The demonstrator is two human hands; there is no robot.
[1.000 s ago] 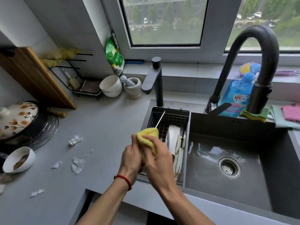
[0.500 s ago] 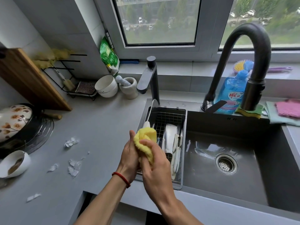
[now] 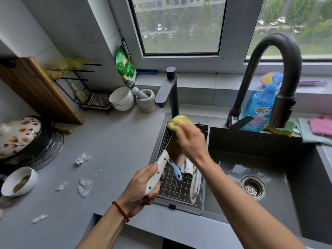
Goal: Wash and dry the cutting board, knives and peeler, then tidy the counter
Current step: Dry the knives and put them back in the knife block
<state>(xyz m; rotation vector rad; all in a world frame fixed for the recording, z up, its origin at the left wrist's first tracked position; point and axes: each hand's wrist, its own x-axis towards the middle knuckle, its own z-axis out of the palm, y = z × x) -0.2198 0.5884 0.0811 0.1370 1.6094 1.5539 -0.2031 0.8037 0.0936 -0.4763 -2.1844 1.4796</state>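
My left hand [image 3: 142,187] grips the white riveted handle of a knife [image 3: 158,172] over the wire drain basket [image 3: 179,187] in the sink's left part. The blade points away from me. My right hand [image 3: 190,141] holds a yellow cloth [image 3: 177,123] at the blade's far end, blurred by motion. A blue-handled peeler [image 3: 177,172] and other white-handled knives [image 3: 195,184] lie in the basket. The wooden cutting board [image 3: 38,90] leans against the wall at the left.
Torn paper scraps [image 3: 82,184] litter the grey counter [image 3: 111,150]. A white bowl [image 3: 18,181] and a floral lid [image 3: 17,133] sit at the left. Stacked bowls [image 3: 122,98], a mortar [image 3: 146,102], two black faucets [image 3: 280,74], a detergent bottle [image 3: 258,108] and cloths [image 3: 319,126] line the back.
My hands, held together round the cloth before, have drawn apart. The right hand slid the cloth along the blade to its far end. The white handle now shows in my left hand.
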